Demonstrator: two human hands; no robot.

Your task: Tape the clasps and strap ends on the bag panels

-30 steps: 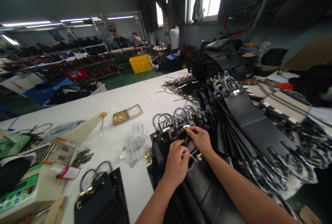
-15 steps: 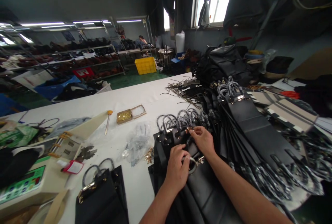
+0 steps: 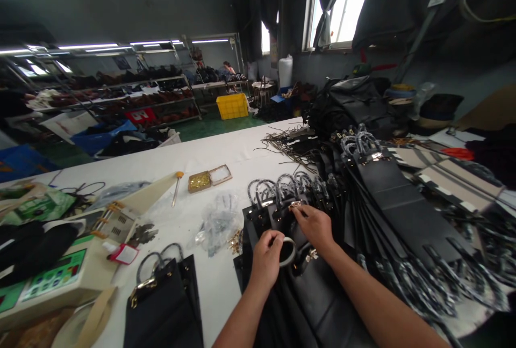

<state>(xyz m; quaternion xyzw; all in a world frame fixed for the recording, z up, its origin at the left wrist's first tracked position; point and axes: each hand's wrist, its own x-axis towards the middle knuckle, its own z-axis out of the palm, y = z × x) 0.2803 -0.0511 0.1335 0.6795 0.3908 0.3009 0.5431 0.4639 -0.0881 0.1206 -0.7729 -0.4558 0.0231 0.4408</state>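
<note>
My left hand (image 3: 266, 256) is closed around one side of a pale roll of tape (image 3: 294, 255), holding it over the black bag panels. Farther up, my right hand (image 3: 317, 226) pinches at a gold metal clasp (image 3: 295, 205) near the top edge of a black bag panel (image 3: 318, 305). Its fingertips partly cover the clasp. Behind the hands stand wrapped loop handles (image 3: 287, 182) fixed to the stacked panels. Just right of the tape, another piece of gold hardware (image 3: 312, 254) lies on the black material.
Left on the white table (image 3: 161, 168) are a finished-looking black handbag (image 3: 163, 305), a plastic bag (image 3: 220, 216), a box of gold pieces (image 3: 199, 181), a screwdriver (image 3: 176, 189) and a red bottle (image 3: 124, 253). More handled panels (image 3: 397, 192) are piled at right.
My left hand has drawn slightly left and now grips the tape roll, which shows more fully. My right hand stays at the clasp. The view has shifted a little.
</note>
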